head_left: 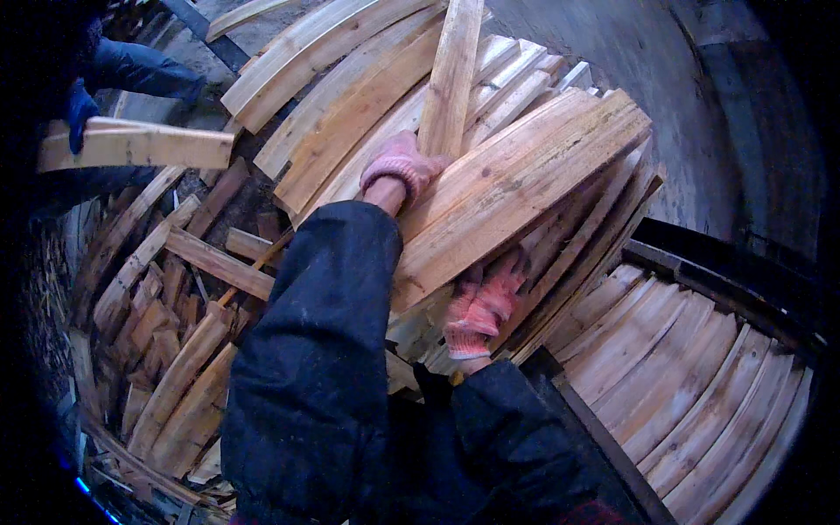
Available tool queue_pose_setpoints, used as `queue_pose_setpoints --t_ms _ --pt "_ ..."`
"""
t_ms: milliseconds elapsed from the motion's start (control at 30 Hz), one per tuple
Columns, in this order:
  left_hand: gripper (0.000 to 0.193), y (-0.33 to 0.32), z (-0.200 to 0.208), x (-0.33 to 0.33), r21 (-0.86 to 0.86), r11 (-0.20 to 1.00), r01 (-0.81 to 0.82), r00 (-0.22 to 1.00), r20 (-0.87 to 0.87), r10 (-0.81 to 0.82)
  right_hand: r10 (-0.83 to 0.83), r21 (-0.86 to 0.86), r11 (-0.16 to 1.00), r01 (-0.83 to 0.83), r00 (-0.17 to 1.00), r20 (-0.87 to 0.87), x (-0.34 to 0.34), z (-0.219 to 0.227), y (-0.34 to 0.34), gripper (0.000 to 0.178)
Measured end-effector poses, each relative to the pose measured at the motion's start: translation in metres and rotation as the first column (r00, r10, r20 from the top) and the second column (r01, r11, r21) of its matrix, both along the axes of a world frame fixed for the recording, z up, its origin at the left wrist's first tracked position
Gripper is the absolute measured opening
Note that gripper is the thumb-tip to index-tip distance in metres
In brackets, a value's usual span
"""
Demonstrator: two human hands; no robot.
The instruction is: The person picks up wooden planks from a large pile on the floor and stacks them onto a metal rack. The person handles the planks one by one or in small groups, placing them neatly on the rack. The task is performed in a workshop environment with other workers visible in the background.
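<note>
**Two gloved hands at a stack of boards**

The fingers of the left hand (402,166), in a pink knitted glove, are mostly hidden; whether they grip cannot be told. This hand lies at the near end of a narrow board (451,83), which points away from the wearer, and beside the upper edge of a broad board (534,201). The fingers of the right hand (488,302), in a reddish glove, reach into shadow below the broad board's lower edge; their closure cannot be told either. The broad board slants across the near side of the stack (341,122), rising toward the right. Dark sleeves (315,341) cover both forearms.

Farther out, scrap wood (162,319) is heaped at left. At lower right, more boards (687,376) lie side by side next to a dark rail (597,429). At upper left, another person's blue-gloved hand (80,114) holds a short board (157,147). Grey floor (586,39) extends beyond the stack.
</note>
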State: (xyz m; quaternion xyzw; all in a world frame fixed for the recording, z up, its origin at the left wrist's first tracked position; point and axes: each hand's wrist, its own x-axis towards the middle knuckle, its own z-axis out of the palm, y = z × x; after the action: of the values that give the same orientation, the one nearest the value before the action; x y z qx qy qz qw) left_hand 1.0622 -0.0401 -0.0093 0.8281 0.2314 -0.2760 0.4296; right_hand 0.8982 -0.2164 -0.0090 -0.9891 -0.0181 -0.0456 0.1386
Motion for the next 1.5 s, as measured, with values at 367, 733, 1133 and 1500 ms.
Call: queue_pose_setpoints --t_ms 367,733,1133,1500 --pt "0.051 0.061 0.044 0.010 0.432 0.900 0.063 0.940 0.277 -0.198 -0.112 -0.009 0.994 0.112 0.994 -0.006 0.008 0.024 0.005 0.091" --pt "0.040 0.048 0.023 -0.348 0.161 0.973 -0.165 0.953 0.278 0.115 -0.087 -0.357 0.929 0.102 0.995 0.056 0.035 -0.037 -0.044 0.076" --pt "0.050 0.004 0.083 -0.626 -0.071 0.362 -0.930 0.364 -0.334 0.869 0.811 0.441 0.585 -0.681 0.511 -0.286 -0.153 0.029 0.070 0.076" --pt "0.058 0.022 0.090 -0.707 -0.320 -0.278 -0.906 -0.134 -0.406 0.904 0.957 0.175 0.188 -0.966 0.140 -0.256 -0.207 0.014 0.384 0.087"
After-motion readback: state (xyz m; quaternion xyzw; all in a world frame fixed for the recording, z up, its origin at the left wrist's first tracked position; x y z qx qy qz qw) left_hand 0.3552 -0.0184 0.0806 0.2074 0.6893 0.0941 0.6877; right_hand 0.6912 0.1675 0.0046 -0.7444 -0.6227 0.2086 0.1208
